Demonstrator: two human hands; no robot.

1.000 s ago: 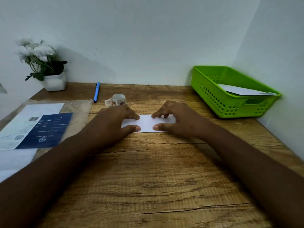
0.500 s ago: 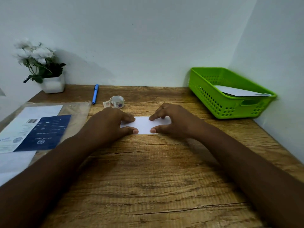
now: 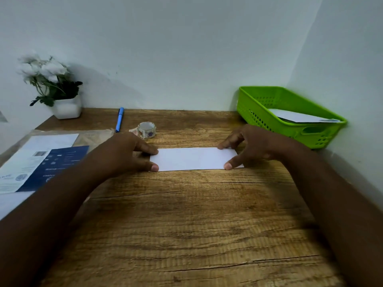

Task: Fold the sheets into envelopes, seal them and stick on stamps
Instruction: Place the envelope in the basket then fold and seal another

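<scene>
A folded white sheet [image 3: 194, 158] lies flat as a long narrow strip on the wooden table [image 3: 186, 224], a little beyond its middle. My left hand [image 3: 124, 154] is at the strip's left end, index fingertip on the far corner and thumb on the near corner. My right hand [image 3: 255, 146] holds the right end the same way. Both hands press the paper down against the wood. A small roll of stamp stickers [image 3: 146, 129] stands just behind my left hand.
A blue pen [image 3: 119, 119] lies at the back left. A green basket [image 3: 269, 119] in the right corner holds a white envelope [image 3: 298, 117]. A plastic sleeve with printed papers [image 3: 41, 162] covers the left side. A potted white flower [image 3: 56, 88] stands far left.
Both hands have slid apart along the folded sheet, from close together near its middle out to its two ends. More of the white strip now shows between them.
</scene>
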